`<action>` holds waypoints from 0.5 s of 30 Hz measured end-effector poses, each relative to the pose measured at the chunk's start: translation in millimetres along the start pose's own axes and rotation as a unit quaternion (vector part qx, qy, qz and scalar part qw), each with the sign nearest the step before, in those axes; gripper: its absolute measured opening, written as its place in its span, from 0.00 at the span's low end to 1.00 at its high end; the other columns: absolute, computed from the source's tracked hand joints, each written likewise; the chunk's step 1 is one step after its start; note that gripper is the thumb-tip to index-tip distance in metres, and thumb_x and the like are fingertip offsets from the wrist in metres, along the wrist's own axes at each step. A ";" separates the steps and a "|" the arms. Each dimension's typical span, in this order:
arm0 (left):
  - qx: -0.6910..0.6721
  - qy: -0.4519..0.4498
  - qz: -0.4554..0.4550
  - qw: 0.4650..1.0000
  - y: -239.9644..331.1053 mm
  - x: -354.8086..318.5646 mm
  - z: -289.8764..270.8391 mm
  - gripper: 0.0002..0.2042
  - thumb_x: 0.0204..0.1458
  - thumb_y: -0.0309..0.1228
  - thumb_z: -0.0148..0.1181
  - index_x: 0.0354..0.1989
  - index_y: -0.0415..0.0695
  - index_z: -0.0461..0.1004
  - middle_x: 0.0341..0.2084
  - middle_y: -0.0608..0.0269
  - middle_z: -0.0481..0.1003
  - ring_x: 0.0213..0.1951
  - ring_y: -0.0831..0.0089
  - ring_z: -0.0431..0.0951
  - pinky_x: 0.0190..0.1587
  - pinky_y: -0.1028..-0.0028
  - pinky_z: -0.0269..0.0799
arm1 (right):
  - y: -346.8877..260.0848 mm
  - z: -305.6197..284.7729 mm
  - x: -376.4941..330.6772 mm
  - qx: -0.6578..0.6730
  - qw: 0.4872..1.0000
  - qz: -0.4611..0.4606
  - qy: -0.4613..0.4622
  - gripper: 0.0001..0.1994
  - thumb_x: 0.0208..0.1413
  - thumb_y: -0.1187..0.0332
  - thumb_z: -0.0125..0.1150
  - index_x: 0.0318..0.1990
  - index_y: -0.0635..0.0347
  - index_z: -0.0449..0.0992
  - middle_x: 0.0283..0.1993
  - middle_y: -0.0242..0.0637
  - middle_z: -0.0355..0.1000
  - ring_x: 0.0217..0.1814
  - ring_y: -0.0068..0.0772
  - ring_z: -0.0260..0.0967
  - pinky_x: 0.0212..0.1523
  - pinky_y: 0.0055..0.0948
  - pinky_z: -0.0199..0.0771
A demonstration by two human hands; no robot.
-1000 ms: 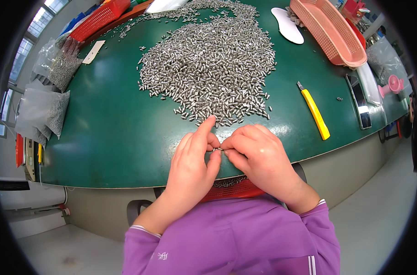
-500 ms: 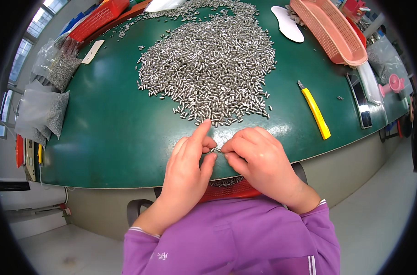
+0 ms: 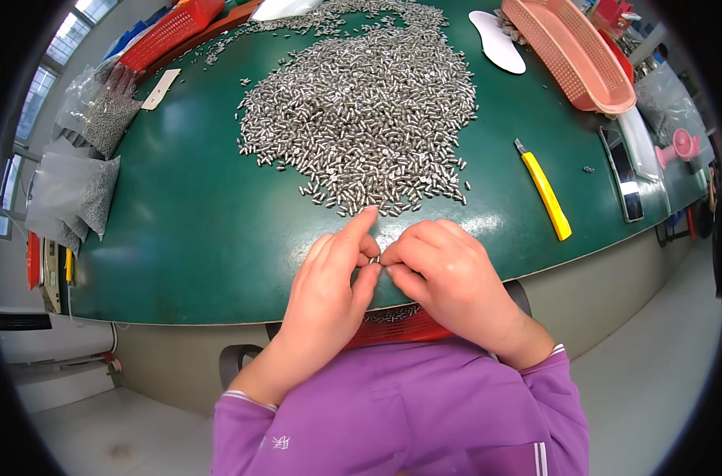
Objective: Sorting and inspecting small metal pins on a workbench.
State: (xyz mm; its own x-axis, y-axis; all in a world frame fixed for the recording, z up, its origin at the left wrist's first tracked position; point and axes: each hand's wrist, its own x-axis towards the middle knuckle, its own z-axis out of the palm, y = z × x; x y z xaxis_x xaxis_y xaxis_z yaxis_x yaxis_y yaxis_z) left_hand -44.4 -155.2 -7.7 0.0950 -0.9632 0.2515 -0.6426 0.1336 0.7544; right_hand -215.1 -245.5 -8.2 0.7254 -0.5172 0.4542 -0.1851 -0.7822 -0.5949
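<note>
A large heap of small silvery metal parts (image 3: 361, 111), short and rounded at the ends, lies on the green table (image 3: 186, 214). Just in front of its near edge, my left hand (image 3: 327, 282) pinches a small metal part (image 3: 374, 259) between thumb and fingers, with the index finger stretched toward the heap. My right hand (image 3: 452, 274) is closed in a pinch against the same spot, fingertips meeting those of the left. Whether a second piece sits in the right fingertips is hidden. Below both hands, a red basket (image 3: 377, 335) holding more such parts rests at the table's front edge.
To the right lies a yellow utility knife (image 3: 547, 197) with its blade out, then a phone (image 3: 621, 174). A pink basket (image 3: 571, 59) and a white insole-shaped piece (image 3: 498, 44) stand at far right. Filled plastic bags (image 3: 99, 194) line the left edge.
My left hand has shifted slightly right, closing the small gap between the two hands' fingertips. The metal pieces there have come together; the right hand has barely moved.
</note>
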 end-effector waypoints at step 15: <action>-0.037 -0.015 -0.024 0.999 0.2 -1.3 -4.2 0.33 0.53 0.14 0.63 0.70 0.39 0.63 0.40 0.56 0.77 0.40 0.64 0.78 0.45 0.65 0.77 | -0.1 -6.0 0.9 0.040 0.997 0.064 -0.005 0.10 0.52 0.77 0.67 0.42 0.62 0.77 0.38 0.42 0.77 0.41 0.50 0.74 0.44 0.45 0.75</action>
State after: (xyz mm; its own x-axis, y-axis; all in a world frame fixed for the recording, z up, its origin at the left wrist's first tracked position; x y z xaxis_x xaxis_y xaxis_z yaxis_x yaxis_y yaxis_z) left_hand -41.5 -152.9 -5.3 0.1002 -0.9755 0.1957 -0.5792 0.1027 0.8087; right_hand -218.4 -248.0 -3.8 0.7055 -0.6074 0.3652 -0.2236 -0.6797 -0.6985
